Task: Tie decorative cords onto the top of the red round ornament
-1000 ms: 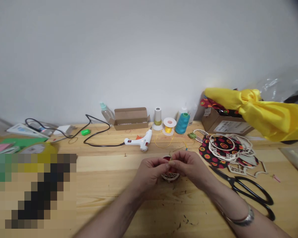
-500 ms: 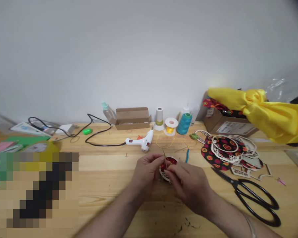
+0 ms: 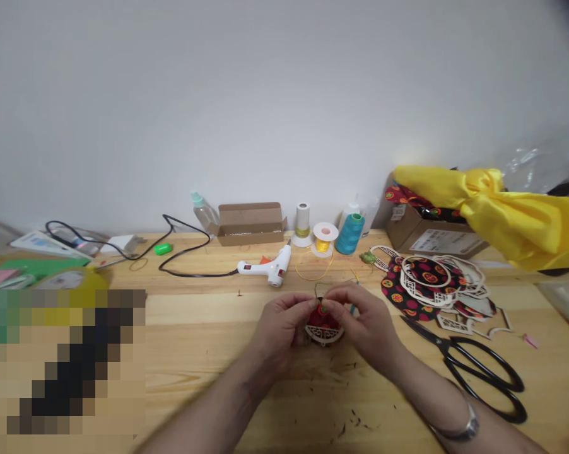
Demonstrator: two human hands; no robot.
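Observation:
My left hand and my right hand meet over the middle of the wooden table. Between them is a small round ornament of red patterned fabric in a pale wooden fretwork frame. Both hands have their fingertips pinched at its top, where a thin cord loop sticks up. The ornament sits low, just above or on the tabletop; I cannot tell which. A metal bracelet circles my right wrist.
Black scissors lie at right, near a heap of fretwork frames and fabric discs. A white glue gun with a black cable, thread spools, an open cardboard box and yellow cloth line the back.
My right hand dropped in front of the ornament half a second ago, then rose again to pinch at its top beside my left hand. The ornament has turned to face me.

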